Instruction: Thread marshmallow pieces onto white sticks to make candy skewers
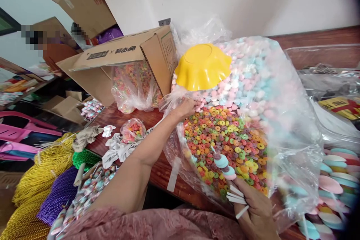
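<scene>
L hand [187,108] fingers pinched on bag [295,138] rim, R hand [257,210] fingers clamped on lolly sticks [234,195]; hold rim taut, keep sticks bunched.

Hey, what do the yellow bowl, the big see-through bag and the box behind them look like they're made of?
Yellow bowl: probably moulded plastic, smooth and semi-gloss, with a soft sheen along its wavy rim.
Big bag: thin clear plastic film, glossy and crinkled, with the candy showing through it.
Box: brown cardboard, matte, with creased flaps and black print.
</scene>
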Demonstrator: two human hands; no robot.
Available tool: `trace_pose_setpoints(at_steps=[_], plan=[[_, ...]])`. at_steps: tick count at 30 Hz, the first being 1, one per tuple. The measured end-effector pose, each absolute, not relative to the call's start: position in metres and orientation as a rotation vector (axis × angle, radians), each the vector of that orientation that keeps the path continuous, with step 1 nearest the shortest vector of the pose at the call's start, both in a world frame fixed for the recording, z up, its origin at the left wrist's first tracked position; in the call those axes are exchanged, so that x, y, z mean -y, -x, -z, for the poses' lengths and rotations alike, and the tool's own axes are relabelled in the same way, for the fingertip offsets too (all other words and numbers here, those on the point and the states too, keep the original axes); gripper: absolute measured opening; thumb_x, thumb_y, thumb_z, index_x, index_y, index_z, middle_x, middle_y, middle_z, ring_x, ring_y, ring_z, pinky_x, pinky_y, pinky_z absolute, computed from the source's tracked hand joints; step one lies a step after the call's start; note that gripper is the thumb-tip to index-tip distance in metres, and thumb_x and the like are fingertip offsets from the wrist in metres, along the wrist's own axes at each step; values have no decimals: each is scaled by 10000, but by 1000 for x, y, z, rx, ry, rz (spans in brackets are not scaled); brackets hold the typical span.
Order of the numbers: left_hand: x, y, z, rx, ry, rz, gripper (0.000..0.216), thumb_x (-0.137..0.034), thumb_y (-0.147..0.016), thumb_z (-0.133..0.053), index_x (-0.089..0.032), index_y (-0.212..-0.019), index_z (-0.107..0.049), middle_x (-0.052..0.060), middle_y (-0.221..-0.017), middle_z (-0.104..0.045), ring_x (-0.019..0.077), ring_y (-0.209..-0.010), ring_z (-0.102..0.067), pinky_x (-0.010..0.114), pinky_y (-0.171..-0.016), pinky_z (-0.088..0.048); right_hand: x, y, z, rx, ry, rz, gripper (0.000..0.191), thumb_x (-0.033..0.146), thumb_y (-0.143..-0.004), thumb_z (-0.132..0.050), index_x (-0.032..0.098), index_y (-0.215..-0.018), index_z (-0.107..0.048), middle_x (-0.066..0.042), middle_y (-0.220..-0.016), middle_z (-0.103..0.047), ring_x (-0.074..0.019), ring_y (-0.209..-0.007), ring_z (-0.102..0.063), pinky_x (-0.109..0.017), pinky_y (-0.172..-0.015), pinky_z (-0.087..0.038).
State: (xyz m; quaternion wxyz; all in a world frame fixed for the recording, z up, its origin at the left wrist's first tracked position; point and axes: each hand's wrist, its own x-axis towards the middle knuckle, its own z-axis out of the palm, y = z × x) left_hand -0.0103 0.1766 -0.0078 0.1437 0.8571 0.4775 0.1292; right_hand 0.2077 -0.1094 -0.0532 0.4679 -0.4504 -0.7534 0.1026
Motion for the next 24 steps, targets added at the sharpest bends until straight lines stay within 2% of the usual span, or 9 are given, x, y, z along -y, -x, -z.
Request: trace_pose_setpoints(at_steps=[5,9,11,14,18,24], plan=[[-171,12,-4,-1438,-2501,-384,222,-125,-718,-538,-128,-761,-756,75,-717,-693,188,-690,-569,297,-709,-416,113,-211,55,1859,1124,-212,551,98,-886,-473,245,-1414,-529,-13,-890,-788,-178,-643,-747,-206,-575,-584],[-161,-1,-10,-1525,-2533,-461,211,-155,-783,-521,-114,-682,-702,115,-717,-656,223,-722,-563,350,-767,-430,117,-215,61,1888,1152,-201,645,75,-855,-476,253,-1475,-480,-13,-915,-792,-186,-571,-721,-232,-550,-582],[-157,-10,-7,-1516,-2550,-449,213,-153,-795,-528,-124,-647,-677,119,-716,-645,233,-746,-566,364,-804,-441,116,-212,59,1865,1143,-199,614,78,-860,-478,255,-1447,-514,-9,-879,-789,-186,-555,-715,-232,-536,-576],[-154,-17,3,-1472,-2565,-396,162,-85,-729,-555,-133,-610,-655,112,-726,-635,237,-781,-570,361,-825,-452,116,-207,51,1832,1124,-209,539,88,-878,-499,254,-1386,-575,-14,-885,-790,-184,-620,-740,-219,-555,-578],[-156,-2,8,-1356,-2588,-385,170,-40,-648,-524,-138,-649,-662,105,-860,-639,234,-879,-573,341,-831,-459,116,-206,43,1815,1129,-213,519,83,-880,-489,251,-1360,-590,-12,-897,-790,-167,-588,-725,-213,-545,-575],[-166,22,0,-1146,-2611,-290,181,-61,-637,-485,-160,-633,-636,61,-852,-623,200,-844,-560,314,-817,-456,120,-208,46,1812,1154,-198,496,110,-881,-485,257,-1341,-600,-14,-881,-789,-189,-574,-721,-249,-541,-584]])
